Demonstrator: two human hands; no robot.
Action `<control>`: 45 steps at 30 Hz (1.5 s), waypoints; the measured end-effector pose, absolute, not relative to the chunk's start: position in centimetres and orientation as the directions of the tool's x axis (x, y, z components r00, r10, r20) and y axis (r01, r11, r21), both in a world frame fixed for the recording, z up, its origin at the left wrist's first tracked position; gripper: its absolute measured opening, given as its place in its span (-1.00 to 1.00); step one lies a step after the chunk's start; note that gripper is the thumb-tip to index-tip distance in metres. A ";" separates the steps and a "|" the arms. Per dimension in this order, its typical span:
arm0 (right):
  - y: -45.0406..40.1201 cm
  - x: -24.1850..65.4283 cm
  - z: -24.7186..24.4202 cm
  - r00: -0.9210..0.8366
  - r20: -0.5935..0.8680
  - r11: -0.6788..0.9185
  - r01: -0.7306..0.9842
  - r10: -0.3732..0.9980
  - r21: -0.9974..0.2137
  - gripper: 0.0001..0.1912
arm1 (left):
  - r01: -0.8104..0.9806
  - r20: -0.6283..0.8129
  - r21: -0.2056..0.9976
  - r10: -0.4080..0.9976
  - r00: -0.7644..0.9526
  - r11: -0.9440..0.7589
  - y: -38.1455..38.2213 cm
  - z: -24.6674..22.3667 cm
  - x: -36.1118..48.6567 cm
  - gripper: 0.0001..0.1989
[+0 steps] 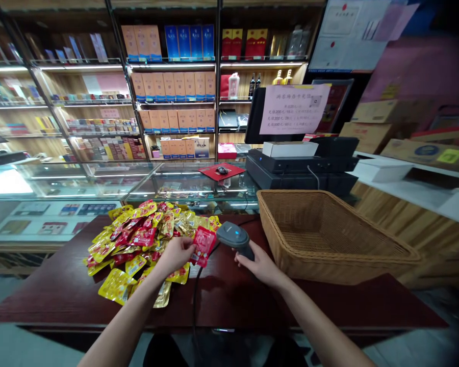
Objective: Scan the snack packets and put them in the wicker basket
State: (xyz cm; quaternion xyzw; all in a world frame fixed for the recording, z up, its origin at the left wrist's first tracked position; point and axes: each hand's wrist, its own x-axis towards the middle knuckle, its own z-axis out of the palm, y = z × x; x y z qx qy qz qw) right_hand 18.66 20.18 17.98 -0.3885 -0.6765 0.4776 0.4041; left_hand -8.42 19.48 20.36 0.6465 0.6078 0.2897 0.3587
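Observation:
My left hand (177, 256) pinches the edge of a small red snack packet (204, 245), held upright above the dark red counter (229, 298). Facing that packet from the right is a dark grey barcode scanner (233, 235) with a small blue light on top. Its handle is gripped in my right hand (260, 264), and the scanner head points toward the packet. To the left of the packet lies a heap of yellow and red snack packets (137, 237), some of it behind my left hand and forearm.
A brown wicker basket (336, 265) stands on the counter's right side. Behind it are a black cash register (302, 176) and a screen with a paper sign (292, 109). A mouse (222, 170) rests on a red mat. The scanner's black cable (195, 295) crosses the counter.

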 end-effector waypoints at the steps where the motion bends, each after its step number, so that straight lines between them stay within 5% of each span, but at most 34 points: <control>1: 19.7 18.6 18.1 -0.356 0.189 0.263 0.172 0.915 -0.949 -0.71 | 0.433 -0.095 0.900 0.991 0.094 0.045 19.8 20.1 -8.6 -0.78; 5: 17.6 18.4 18.4 -0.293 0.219 0.301 0.274 0.931 -0.913 -0.64 | -0.045 -0.249 0.966 0.961 0.123 0.256 20.3 18.7 -8.8 -0.73; 13: 15.8 16.3 18.2 -0.336 0.364 0.462 0.289 0.869 -0.838 -0.63 | -0.536 -0.385 0.768 0.922 0.051 0.350 20.1 18.3 -6.2 -0.82; 21: 14.8 15.0 17.7 -0.326 0.432 0.528 0.321 0.841 -0.786 -0.74 | -0.382 -0.170 0.912 0.985 -0.019 0.150 21.3 20.6 -5.6 -0.78; 45: 15.1 13.5 17.4 -0.099 0.404 0.415 0.303 0.909 -0.858 -0.74 | -0.386 -0.196 0.900 0.979 0.058 0.203 21.3 21.6 -6.0 -0.77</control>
